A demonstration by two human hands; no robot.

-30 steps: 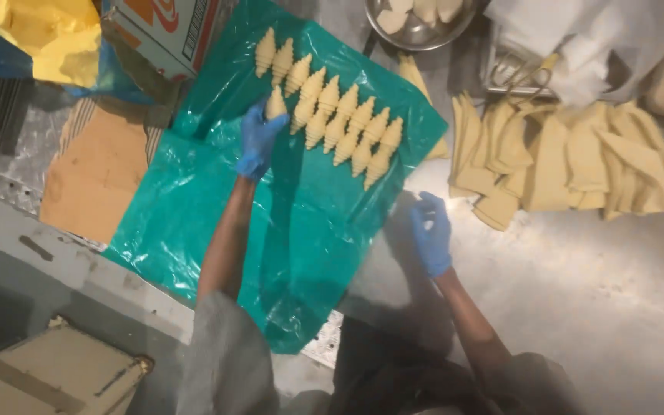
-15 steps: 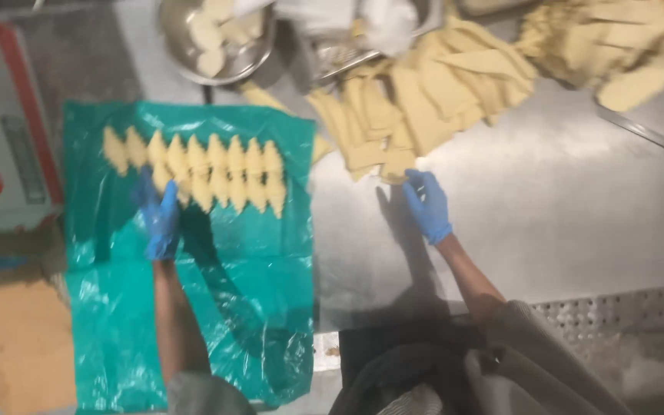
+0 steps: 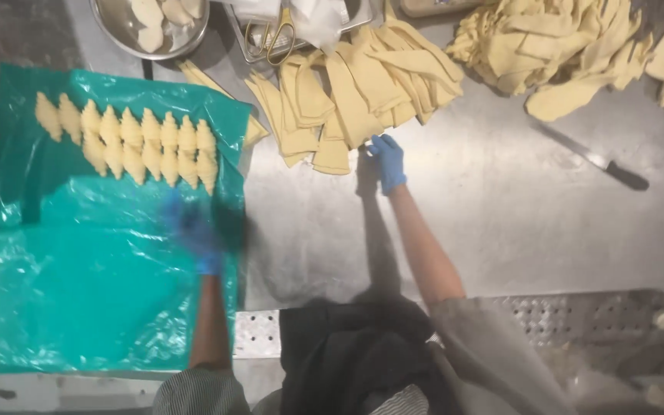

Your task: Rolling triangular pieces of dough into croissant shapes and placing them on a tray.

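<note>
on steel table (image 3: 501, 223) | right hand (image 3: 387, 161) touches flat dough triangles (image 3: 347, 100)

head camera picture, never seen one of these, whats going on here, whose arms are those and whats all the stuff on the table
This is a view from a camera worn on a person's head, looking straight down at a grey metal worktable. The two arms are that person's own, both in blue gloves. The right hand reaches out to a pile of flat pale-yellow dough triangles, fingertips at its edge. The left hand is blurred, over a green plastic sheet; whether it holds anything is unclear. On that sheet lie two rows of rolled dough pieces. Farther off are a round metal bowl, yellow-handled scissors, a black-handled knife and more dough scraps.
</note>
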